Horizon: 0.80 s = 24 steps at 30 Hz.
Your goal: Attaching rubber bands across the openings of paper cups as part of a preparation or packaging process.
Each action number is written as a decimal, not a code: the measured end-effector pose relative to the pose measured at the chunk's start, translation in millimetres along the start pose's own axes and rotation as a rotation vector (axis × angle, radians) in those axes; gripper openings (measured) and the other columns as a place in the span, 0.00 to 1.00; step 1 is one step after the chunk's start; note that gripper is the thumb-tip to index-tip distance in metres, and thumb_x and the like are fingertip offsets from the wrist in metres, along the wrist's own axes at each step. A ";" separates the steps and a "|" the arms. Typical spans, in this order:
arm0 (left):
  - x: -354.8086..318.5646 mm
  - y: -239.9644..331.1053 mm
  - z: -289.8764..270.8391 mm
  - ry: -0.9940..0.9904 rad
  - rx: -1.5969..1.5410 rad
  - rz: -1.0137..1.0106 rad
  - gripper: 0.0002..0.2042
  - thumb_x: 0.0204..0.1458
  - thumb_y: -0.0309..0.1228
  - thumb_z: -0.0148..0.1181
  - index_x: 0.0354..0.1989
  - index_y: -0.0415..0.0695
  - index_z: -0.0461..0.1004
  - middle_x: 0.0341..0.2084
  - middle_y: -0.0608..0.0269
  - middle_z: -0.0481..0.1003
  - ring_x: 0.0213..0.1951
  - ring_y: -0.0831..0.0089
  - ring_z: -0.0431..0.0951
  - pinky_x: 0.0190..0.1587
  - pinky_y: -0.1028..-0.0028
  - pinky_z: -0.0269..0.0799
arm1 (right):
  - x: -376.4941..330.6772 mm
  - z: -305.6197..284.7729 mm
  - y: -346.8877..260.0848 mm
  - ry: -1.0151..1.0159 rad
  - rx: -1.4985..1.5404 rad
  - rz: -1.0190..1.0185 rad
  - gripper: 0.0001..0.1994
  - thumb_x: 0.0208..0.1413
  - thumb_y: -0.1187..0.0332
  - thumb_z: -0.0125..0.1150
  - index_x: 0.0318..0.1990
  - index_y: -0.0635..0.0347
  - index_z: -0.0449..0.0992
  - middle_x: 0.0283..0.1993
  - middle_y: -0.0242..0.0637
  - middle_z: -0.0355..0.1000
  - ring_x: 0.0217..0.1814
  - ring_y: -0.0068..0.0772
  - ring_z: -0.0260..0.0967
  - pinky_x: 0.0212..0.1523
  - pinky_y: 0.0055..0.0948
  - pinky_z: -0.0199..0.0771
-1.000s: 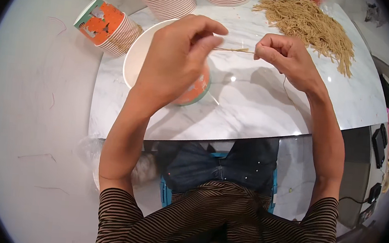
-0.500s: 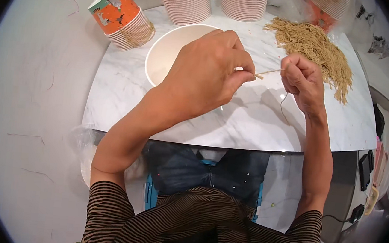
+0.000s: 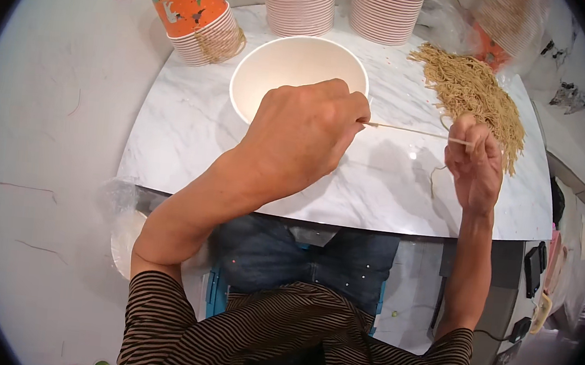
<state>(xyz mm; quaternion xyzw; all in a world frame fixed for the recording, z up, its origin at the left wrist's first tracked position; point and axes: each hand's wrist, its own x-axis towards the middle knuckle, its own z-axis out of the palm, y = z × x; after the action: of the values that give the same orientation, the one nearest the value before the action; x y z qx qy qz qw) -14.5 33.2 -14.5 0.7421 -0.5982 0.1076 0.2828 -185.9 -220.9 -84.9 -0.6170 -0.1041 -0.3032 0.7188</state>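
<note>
Over white marbled table (image 3: 185, 138), held tan cord (image 3: 408, 130) straight between left hand (image 3: 311, 125) and right hand (image 3: 476, 164), both pinched narrow. Had only this one taut; could not tell the finished count. Had many more remaining, apparently, in strand pile (image 3: 471, 94) beyond right hand. Saw white tub (image 3: 274, 70) behind left hand, cup stack (image 3: 192, 14) farther left.

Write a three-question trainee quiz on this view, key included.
1. True or false: between the left hand and the right hand, the cord droops in a loose loop.
2. Which hand is nearer the cord pile?
3. The inside of the tub is:
A) orange
B) white
C) green

Key:
1. False; that stretch runs straight.
2. The right hand.
3. B
</note>
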 end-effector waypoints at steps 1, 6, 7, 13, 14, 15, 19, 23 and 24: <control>-1.9 -2.2 2.1 0.006 -0.008 -0.002 0.07 0.52 0.24 0.69 0.40 0.44 0.82 0.31 0.59 0.82 0.33 0.59 0.83 0.36 0.65 0.77 | -5.6 7.3 1.0 0.036 0.000 -0.019 0.15 0.73 0.57 0.57 0.35 0.56 0.68 0.50 0.42 0.68 0.27 0.20 0.58 0.23 0.18 0.57; -9.7 -12.4 1.1 0.066 -0.083 0.015 0.18 0.52 0.24 0.71 0.52 0.46 0.78 0.35 0.58 0.83 0.35 0.61 0.84 0.36 0.66 0.78 | -22.5 33.7 -2.7 -0.122 0.349 0.111 0.14 0.72 0.59 0.58 0.36 0.57 0.67 0.50 0.53 0.74 0.29 0.28 0.69 0.24 0.22 0.67; -10.6 -14.0 -0.1 0.071 -0.087 0.016 0.18 0.52 0.24 0.71 0.52 0.46 0.78 0.35 0.58 0.83 0.35 0.61 0.84 0.36 0.66 0.78 | -24.1 38.1 -1.1 -0.118 0.306 0.129 0.14 0.72 0.59 0.57 0.36 0.58 0.68 0.44 0.52 0.75 0.30 0.29 0.72 0.24 0.23 0.69; -18.3 -20.2 -15.3 0.150 -0.196 0.082 0.19 0.51 0.20 0.70 0.53 0.45 0.79 0.37 0.60 0.84 0.37 0.64 0.85 0.39 0.69 0.81 | -38.8 67.7 15.8 -0.036 -0.049 0.372 0.13 0.76 0.62 0.49 0.41 0.62 0.72 0.44 0.41 0.77 0.32 0.18 0.68 0.28 0.20 0.71; -20.9 -18.6 -18.3 0.154 -0.242 0.065 0.19 0.51 0.20 0.70 0.53 0.44 0.79 0.37 0.59 0.84 0.37 0.66 0.86 0.39 0.70 0.82 | -40.6 70.7 19.4 -0.046 -0.069 0.374 0.13 0.76 0.62 0.50 0.41 0.62 0.73 0.44 0.40 0.78 0.32 0.18 0.68 0.29 0.19 0.71; -23.4 -16.7 -21.4 0.158 -0.289 0.048 0.19 0.52 0.20 0.70 0.53 0.43 0.80 0.36 0.58 0.84 0.37 0.67 0.86 0.39 0.71 0.82 | -42.2 75.0 21.6 -0.055 -0.090 0.375 0.13 0.76 0.62 0.50 0.42 0.62 0.73 0.44 0.40 0.78 0.32 0.17 0.68 0.30 0.19 0.71; -33.7 -11.7 -31.6 0.174 -0.365 0.000 0.19 0.52 0.19 0.69 0.54 0.42 0.79 0.33 0.55 0.83 0.35 0.69 0.86 0.38 0.73 0.82 | -46.4 102.4 26.1 -0.070 -0.151 0.451 0.12 0.76 0.66 0.50 0.43 0.65 0.76 0.38 0.35 0.77 0.31 0.16 0.67 0.30 0.19 0.70; -46.1 -15.0 -36.4 0.188 -0.386 -0.025 0.16 0.53 0.19 0.68 0.52 0.40 0.81 0.32 0.52 0.84 0.34 0.69 0.86 0.38 0.74 0.81 | -51.0 115.6 29.1 -0.050 -0.183 0.413 0.12 0.76 0.66 0.50 0.43 0.65 0.76 0.35 0.33 0.75 0.31 0.15 0.68 0.30 0.18 0.69; -49.1 -16.4 -37.9 0.178 -0.413 -0.051 0.15 0.53 0.19 0.68 0.50 0.39 0.82 0.33 0.53 0.84 0.34 0.69 0.86 0.38 0.74 0.81 | -53.7 114.4 31.0 -0.064 -0.166 0.441 0.12 0.76 0.66 0.50 0.43 0.65 0.76 0.37 0.34 0.76 0.31 0.15 0.68 0.30 0.18 0.70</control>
<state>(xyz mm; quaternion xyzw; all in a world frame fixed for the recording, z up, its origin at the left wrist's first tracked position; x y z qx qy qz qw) -5.0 96.6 -12.7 0.6709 -0.5610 0.0407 0.4832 -185.4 -94.0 -113.7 -0.6911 0.0358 -0.1269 0.7106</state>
